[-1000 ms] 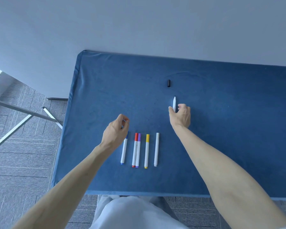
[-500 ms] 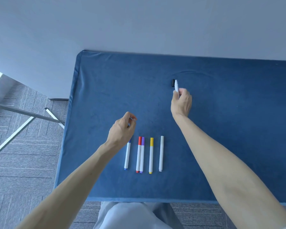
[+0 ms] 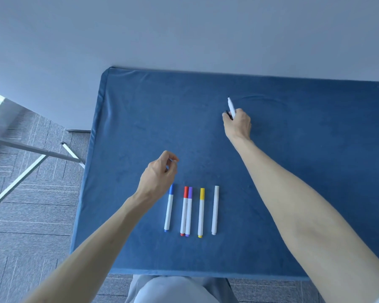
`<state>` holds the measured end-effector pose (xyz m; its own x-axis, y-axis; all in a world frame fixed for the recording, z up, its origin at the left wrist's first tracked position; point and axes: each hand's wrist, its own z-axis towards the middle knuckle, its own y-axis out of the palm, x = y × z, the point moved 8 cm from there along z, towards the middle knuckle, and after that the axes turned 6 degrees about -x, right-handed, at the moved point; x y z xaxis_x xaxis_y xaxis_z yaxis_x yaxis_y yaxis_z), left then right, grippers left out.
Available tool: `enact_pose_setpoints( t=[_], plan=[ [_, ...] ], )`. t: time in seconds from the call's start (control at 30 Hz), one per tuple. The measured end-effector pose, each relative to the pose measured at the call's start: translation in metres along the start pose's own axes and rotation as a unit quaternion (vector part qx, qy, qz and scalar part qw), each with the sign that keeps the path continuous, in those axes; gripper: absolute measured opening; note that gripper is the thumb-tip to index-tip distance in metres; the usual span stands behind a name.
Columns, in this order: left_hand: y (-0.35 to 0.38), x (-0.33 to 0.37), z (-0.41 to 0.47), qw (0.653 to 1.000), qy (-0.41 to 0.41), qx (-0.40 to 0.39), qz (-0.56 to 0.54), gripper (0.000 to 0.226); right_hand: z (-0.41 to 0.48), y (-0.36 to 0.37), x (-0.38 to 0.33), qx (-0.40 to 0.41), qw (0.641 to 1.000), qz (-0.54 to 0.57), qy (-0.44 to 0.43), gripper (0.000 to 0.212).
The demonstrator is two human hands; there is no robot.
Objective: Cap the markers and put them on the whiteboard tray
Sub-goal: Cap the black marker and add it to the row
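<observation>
My right hand (image 3: 237,124) grips a white marker (image 3: 231,108) over the far middle of the blue table (image 3: 140,119). The marker's uncapped dark tip points away from me. A small black cap (image 3: 228,114) shows at my thumb, against the marker's barrel. My left hand (image 3: 160,174) hovers with loosely curled fingers, holding nothing, just above the blue-capped marker (image 3: 169,209). Beside that marker lie a red (image 3: 184,212), a purple (image 3: 189,212), a yellow (image 3: 201,213) and an all-white marker (image 3: 214,209), capped and parallel near the front edge. No whiteboard tray is in view.
A plain pale wall (image 3: 184,29) runs behind the table. Metal frame legs (image 3: 42,153) stand on the grey tiled floor to the left. My lap shows below the table's front edge.
My right hand carried the white marker away from me to the black cap, which now sits at my thumb instead of lying free. My left hand rose slightly above the blue marker.
</observation>
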<state>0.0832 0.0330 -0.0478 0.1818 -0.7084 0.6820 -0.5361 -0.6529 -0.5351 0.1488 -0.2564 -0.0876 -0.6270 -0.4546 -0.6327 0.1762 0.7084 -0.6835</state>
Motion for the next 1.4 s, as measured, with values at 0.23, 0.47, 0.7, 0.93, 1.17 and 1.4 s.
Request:
enact_pose_setpoints(
  t=[0.23,0.47,0.7,0.93,1.17,1.4],
  plan=[
    [0.003,0.015,-0.005,0.995,0.008,-0.012,-0.102,0.017,-0.099,0.016,-0.011,-0.145,0.945,0.29,0.039,0.028],
    [-0.003,0.025,-0.032,0.969,0.011,-0.084,-0.233,0.024,-0.194,0.026,-0.015,-0.223,0.894,0.382,0.072,0.019],
    [0.002,0.028,-0.068,0.954,0.033,-0.133,-0.268,0.019,-0.243,0.03,-0.014,-0.249,0.893,0.37,0.059,0.029],
    [-0.006,0.016,-0.096,0.939,0.013,-0.138,-0.315,0.025,-0.277,0.025,-0.019,-0.257,0.901,0.347,0.049,0.038],
    [-0.027,0.0,-0.109,0.937,0.012,-0.12,-0.328,0.022,-0.3,0.017,-0.017,-0.227,0.939,0.255,-0.031,0.03],
    [-0.039,-0.012,-0.106,0.945,0.022,-0.104,-0.31,0.017,-0.302,0.007,-0.029,-0.173,0.951,0.234,-0.106,0.021]
  ],
)
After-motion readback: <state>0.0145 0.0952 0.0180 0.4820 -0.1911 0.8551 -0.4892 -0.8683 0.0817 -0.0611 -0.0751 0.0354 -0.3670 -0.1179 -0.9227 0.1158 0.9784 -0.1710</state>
